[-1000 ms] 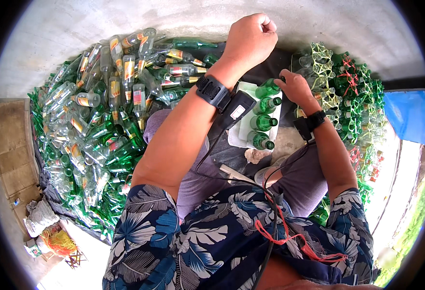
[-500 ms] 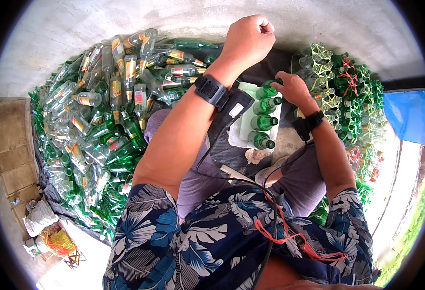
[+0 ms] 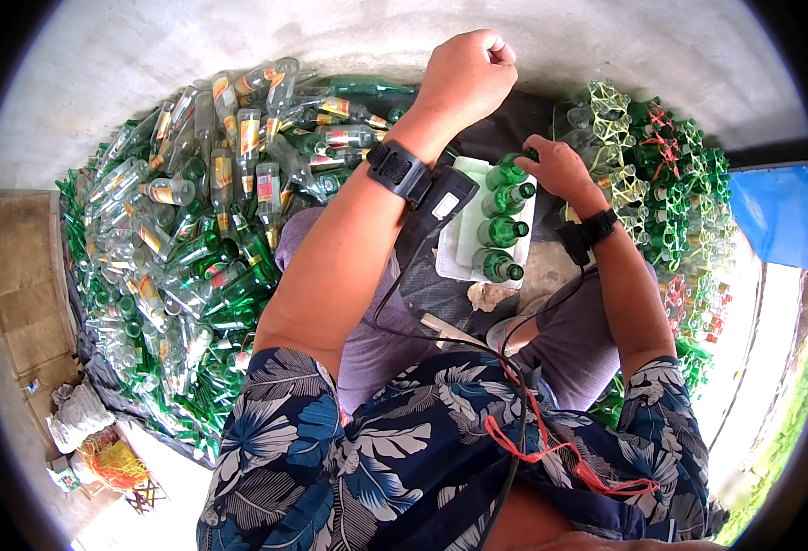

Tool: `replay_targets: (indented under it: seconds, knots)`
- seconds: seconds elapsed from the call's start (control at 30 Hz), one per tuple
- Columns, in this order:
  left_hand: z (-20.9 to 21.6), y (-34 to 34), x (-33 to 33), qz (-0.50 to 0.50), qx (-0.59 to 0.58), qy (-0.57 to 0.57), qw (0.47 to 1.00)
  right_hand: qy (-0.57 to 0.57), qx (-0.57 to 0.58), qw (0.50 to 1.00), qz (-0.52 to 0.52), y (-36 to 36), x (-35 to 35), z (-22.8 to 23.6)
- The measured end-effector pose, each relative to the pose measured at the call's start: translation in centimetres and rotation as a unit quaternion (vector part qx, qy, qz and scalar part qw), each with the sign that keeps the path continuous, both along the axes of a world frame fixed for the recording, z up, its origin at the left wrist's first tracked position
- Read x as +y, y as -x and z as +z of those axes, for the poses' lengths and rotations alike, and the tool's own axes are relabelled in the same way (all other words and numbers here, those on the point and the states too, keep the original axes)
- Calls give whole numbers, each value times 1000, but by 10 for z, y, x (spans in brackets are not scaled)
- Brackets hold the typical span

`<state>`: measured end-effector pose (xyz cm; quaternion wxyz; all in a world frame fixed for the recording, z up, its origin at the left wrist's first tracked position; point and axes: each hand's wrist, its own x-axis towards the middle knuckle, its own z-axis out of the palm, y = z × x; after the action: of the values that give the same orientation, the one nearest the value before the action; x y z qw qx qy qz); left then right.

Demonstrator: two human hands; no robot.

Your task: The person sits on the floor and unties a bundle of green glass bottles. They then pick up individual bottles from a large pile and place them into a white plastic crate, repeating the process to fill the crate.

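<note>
A row of several green glass bottles (image 3: 503, 230) is in a white tray (image 3: 452, 264) in front of me. My right hand (image 3: 565, 173) has its fingers closed around the neck of the farthest green bottle (image 3: 507, 171) in that row. Beyond the tray, to its left, my left hand (image 3: 470, 75) is raised in a closed fist near the pale wall. Its curled fingers hide whatever might be inside them. Each of my wrists wears a black strap with a small black device and a cable.
A big heap of loose clear and green bottles (image 3: 211, 211) fills the left side. Bottles bundled with yellow and red cord (image 3: 666, 156) stand at right. A blue sheet (image 3: 771, 211) hangs farther right. Orange and yellow string (image 3: 114, 462) lies at lower left.
My left fist has shifted very slightly left. My right hand stays at the farthest bottle, and the row in the tray looks the same.
</note>
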<state>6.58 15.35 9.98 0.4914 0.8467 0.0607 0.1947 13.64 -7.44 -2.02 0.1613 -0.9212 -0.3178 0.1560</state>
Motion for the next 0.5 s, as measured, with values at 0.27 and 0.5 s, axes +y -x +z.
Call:
replay_targets:
  seconds: [0.27, 0.5]
  knots:
    - [-5, -7, 5, -27, 5, 68, 997, -27, 4, 1000, 14, 1, -4, 4]
    - [-2, -5, 11, -24, 30, 111, 993, -27, 10, 1000, 11, 3, -9, 7]
